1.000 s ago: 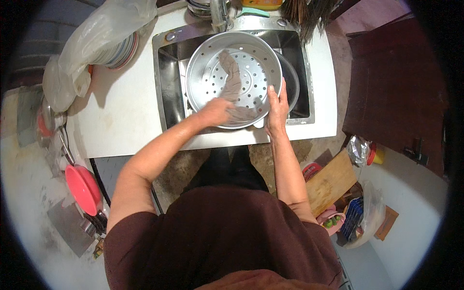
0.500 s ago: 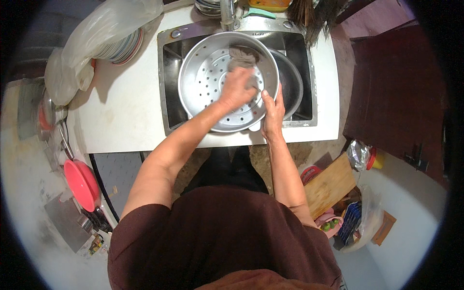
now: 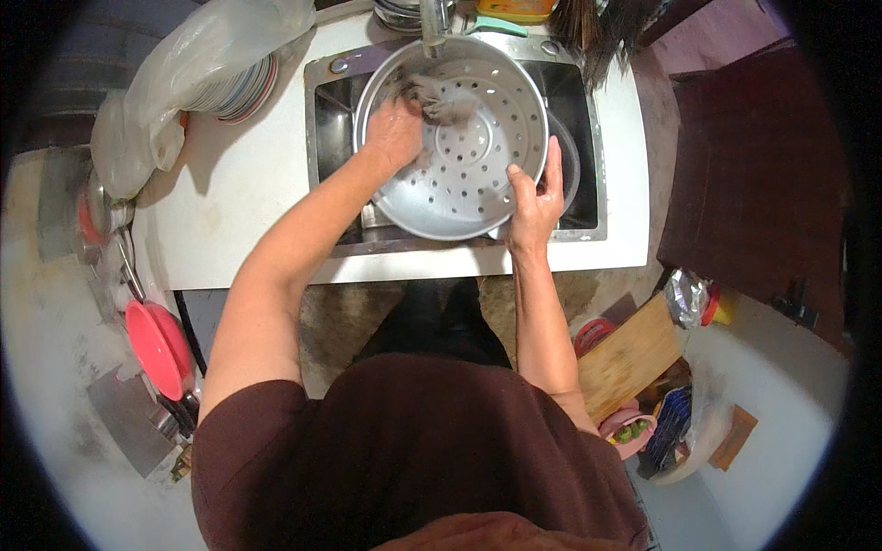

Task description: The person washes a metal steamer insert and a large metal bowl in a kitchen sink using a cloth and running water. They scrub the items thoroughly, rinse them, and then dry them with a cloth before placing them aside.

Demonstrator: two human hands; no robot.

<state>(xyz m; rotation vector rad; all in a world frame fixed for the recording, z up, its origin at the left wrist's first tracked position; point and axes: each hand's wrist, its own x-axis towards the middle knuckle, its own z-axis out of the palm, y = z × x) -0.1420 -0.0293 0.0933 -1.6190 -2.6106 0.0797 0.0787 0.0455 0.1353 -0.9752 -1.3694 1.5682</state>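
Note:
A round silver steamer basket (image 3: 442, 208) with many holes in its base is held over the metal sink (image 3: 575, 103), tilted a little. My left hand (image 3: 395, 135) is inside it at the left wall, closed on a crumpled grey cloth (image 3: 441, 108) pressed against the metal; both are slightly blurred. On the right, my right hand (image 3: 537, 204) grips the basket's rim, thumb inside and fingers along the outer wall. Part of a round metal pan (image 3: 571, 173) shows in the sink behind the basket, which hides the rest.
The faucet (image 3: 435, 23) reaches over the basket's far rim. Stacked plates (image 3: 241, 92) under a plastic bag (image 3: 207, 55) stand on the white counter (image 3: 230, 202) at left. A turquoise-handled tool (image 3: 497, 26) lies behind the sink. A pink basin (image 3: 156, 349) hangs lower left; a wooden board (image 3: 634, 358) leans lower right.
My left hand and the cloth have swept from the basket's middle to its left wall. The basket has shifted slightly right and away from me and tilted, my right hand moving with it.

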